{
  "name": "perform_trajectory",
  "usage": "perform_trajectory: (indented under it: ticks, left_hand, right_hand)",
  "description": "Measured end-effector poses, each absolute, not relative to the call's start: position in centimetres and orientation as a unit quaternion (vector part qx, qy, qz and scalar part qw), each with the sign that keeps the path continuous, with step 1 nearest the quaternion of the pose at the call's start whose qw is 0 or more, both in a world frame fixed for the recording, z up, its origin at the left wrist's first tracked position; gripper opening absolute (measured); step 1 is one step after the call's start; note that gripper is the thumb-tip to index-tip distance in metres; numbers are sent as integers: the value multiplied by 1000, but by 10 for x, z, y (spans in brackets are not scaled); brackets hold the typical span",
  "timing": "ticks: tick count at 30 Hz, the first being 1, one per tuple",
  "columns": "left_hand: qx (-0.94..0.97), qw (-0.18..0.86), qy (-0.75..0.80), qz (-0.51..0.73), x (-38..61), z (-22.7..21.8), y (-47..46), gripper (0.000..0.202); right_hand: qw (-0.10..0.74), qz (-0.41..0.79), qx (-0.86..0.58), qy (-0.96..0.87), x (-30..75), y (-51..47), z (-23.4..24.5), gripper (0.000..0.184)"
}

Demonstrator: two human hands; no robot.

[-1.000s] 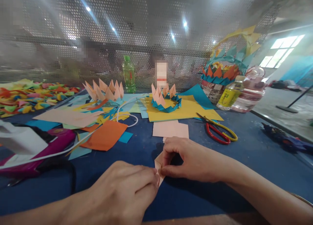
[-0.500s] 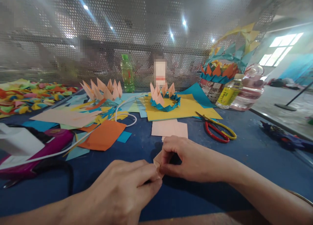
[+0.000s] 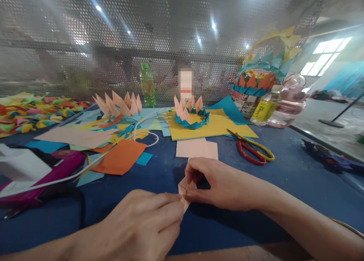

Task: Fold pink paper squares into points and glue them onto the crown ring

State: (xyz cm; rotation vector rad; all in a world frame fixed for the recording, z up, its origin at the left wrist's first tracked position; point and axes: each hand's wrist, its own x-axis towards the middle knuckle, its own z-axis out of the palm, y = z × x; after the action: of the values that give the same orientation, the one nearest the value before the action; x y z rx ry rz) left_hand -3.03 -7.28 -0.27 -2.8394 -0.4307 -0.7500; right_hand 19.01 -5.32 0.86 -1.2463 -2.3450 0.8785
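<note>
A small folded piece of peach paper (image 3: pixel 184 187) lies near the front of the blue table, between my two hands. My left hand (image 3: pixel 148 219) presses its fingertips on the paper's lower left side, fingers held together. From the right, my right hand (image 3: pixel 218 183) pinches the paper with thumb and curled fingers, hiding part of it. Just beyond my right hand lie flat peach paper pieces (image 3: pixel 196 148). Behind them a ring of folded blue paper (image 3: pixel 182 122) with several peach points (image 3: pixel 182 111) stands on yellow sheets (image 3: pixel 227 121).
Scissors (image 3: pixel 253 151) with red and yellow handles lie right of the papers. A glue gun (image 3: pixel 330 157) is at the far right. Left are an orange sheet (image 3: pixel 121 158), a white cable (image 3: pixel 76 174) and a purple device (image 3: pixel 71 160). Bottles (image 3: pixel 147 86) stand along the back.
My left hand has drawn slightly down and left, so more of the folded paper shows. My right hand has shifted slightly left, its fingers still on the paper.
</note>
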Motion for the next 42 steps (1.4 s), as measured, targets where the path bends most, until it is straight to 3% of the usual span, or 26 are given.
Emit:
perform_trajectory:
  ticks: [8,14,18,24,32,38,42]
  left_hand:
    - [-936,92,-184,-286,-20,-4,-81,60]
    - [-942,101,-131,-292,-21,-7,-76,55]
    - [-937,89,-189,-279,-23,-10,-78,50]
    - [-943,106,-169,-265,-24,-11,-76,52]
    - [-946,188,-83,-251,-28,-8,-74,36]
    - [-965,168,-64,-188,-30,2,-76,30]
    - [-961,150,-124,-195,-30,6,-83,33]
  right_hand:
    - [183,302,-440,-826,189,-52,4,11]
    - [185,289,-434,-833,190,-52,4,16]
    - [185,322,-433,-821,189,-51,5,7]
    - [207,308,-457,-808,186,-54,0,28]
    - [227,283,-441,-821,187,-54,-7,6]
    - [214,258,-441,-833,185,-55,-5,2]
    - [229,247,-438,-833,187,-48,-6,12]
